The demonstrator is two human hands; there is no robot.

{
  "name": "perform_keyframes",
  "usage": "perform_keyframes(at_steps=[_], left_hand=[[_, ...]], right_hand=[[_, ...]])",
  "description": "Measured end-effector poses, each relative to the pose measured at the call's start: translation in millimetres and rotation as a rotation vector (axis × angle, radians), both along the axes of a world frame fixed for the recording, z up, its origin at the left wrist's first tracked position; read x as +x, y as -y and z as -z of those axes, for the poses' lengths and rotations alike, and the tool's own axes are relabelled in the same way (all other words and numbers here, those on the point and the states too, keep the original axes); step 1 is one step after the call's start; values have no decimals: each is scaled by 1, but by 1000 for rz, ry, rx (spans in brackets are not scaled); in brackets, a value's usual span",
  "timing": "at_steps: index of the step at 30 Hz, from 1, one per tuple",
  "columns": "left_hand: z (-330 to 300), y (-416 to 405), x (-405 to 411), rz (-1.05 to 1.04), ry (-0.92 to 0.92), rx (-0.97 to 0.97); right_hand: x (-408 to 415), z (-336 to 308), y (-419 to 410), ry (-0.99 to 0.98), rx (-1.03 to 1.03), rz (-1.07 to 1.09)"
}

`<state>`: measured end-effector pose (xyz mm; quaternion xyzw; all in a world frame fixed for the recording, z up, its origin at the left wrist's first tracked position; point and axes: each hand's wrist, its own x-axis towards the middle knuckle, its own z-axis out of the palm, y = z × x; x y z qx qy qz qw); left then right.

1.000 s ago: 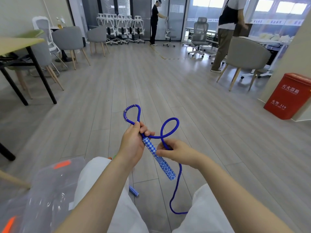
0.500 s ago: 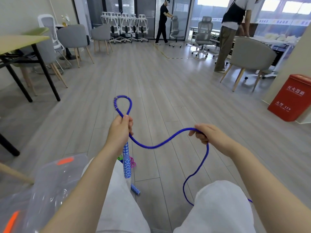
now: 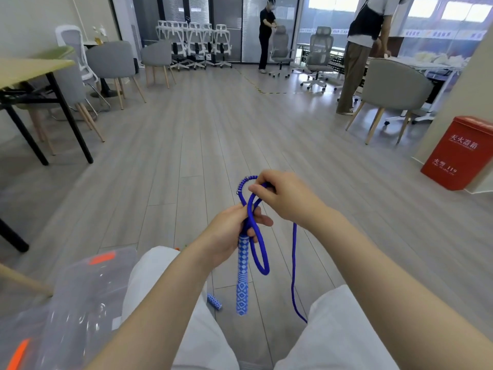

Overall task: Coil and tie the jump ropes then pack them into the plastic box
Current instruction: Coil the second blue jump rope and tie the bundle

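Note:
My left hand (image 3: 231, 233) grips the blue jump rope (image 3: 260, 252) where the cord meets its blue-and-white patterned handle (image 3: 242, 279), which hangs straight down. One loop of cord dangles beside the handle. Just above, my right hand (image 3: 285, 196) pinches the cord at the top of a second loop. The free cord (image 3: 294, 263) drops from my right hand toward the floor between my knees. The rope's other handle (image 3: 214, 301) lies on the floor. The clear plastic box (image 3: 66, 303) with orange clips sits at my lower left.
A red metal box (image 3: 462, 153) stands on the floor at right. A dark-legged table (image 3: 32, 73) and grey chairs (image 3: 112, 62) are at left. Two people stand far back among office chairs. Open wooden floor stretches ahead.
My right hand swung in from the right and carried the cord up over my left hand, forming a hanging loop. The handle still hangs from my left hand.

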<state>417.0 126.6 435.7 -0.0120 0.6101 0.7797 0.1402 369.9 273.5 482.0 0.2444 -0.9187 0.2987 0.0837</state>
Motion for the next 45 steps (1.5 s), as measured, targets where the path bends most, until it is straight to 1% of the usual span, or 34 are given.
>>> perform_keyframes(at_steps=[2,3,5,8,11,13,16,17,19,21,23,24,26,28,30,32,36,41,45], left_hand=[[3,-3,2,19,96,224],[4,-3,3,34,135,306],[6,-4,3,53,180,373],[10,-6,3,74,170,365],[14,-5,4,81,97,293],[16,-2,3,77,43,214],[16,4,1,35,-42,43],[15,6,1,-2,-65,-10],[12,11,0,-109,-104,-106],[8,15,-2,-205,-153,-204],[6,16,-3,-254,-204,-316],[7,14,-3,-259,-222,-370],[9,9,-2,-244,-240,-447],[12,2,-1,-225,-251,-482],[15,-4,1,-222,-262,-494],[17,-10,4,-210,-274,-458],[16,-18,8,-179,-290,-373],[13,-22,11,-113,-281,-217],[14,-25,11,-73,-303,-231]], right_hand=[[-2,3,1,-38,41,28],[-3,4,1,-48,57,33],[-4,7,1,-55,87,41],[-3,11,0,-69,125,63],[-8,15,-1,-60,101,89],[-10,16,-3,-13,43,96],[-11,15,-13,162,-119,69],[-11,15,-18,231,-137,44],[-12,13,-30,314,-48,20],[-11,10,-40,331,95,65],[-10,5,-47,321,137,133],[-9,2,-47,320,110,148],[-7,-4,-43,358,-43,152],[-4,-12,-34,390,-223,150],[-1,-21,-26,405,-344,149],[1,-28,-19,451,-424,154],[2,-34,-10,605,-600,150],[2,-36,-2,678,-743,142],[2,-35,-2,790,-990,128]])
